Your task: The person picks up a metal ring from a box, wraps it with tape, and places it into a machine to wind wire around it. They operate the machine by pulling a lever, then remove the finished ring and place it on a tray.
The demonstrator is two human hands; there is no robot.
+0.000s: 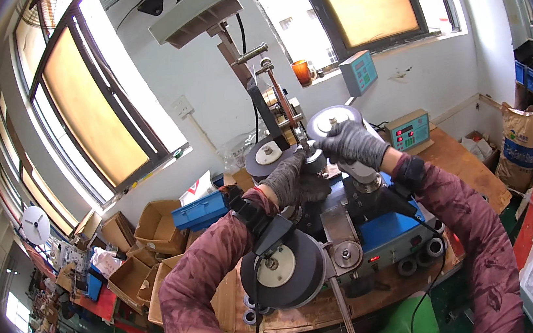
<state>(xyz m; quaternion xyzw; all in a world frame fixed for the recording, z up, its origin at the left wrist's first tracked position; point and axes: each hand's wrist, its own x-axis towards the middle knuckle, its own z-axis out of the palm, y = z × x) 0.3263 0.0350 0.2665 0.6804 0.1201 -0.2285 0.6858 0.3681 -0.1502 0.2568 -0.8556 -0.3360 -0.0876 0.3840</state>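
Observation:
Both my hands wear dark grey gloves and meet at the middle of a bench machine (340,224). My left hand (289,178) has its fingers curled beside a small round metal part (314,160); what lies under them is hidden. From the other side, my right hand (357,141) bends its fingers down close to the same part, and its grip is too small to make out. Around the hands sit dark discs with pale hubs: a near disc (287,279), a left disc (259,161) and a far right disc (349,112).
A lever (343,309) with a red knob points toward me. Dark rings (433,248) lie on the wooden table (284,322). A control box (408,130) stands right, a blue bin (199,211) and cardboard boxes (158,228) left. Cables hang from both wrists.

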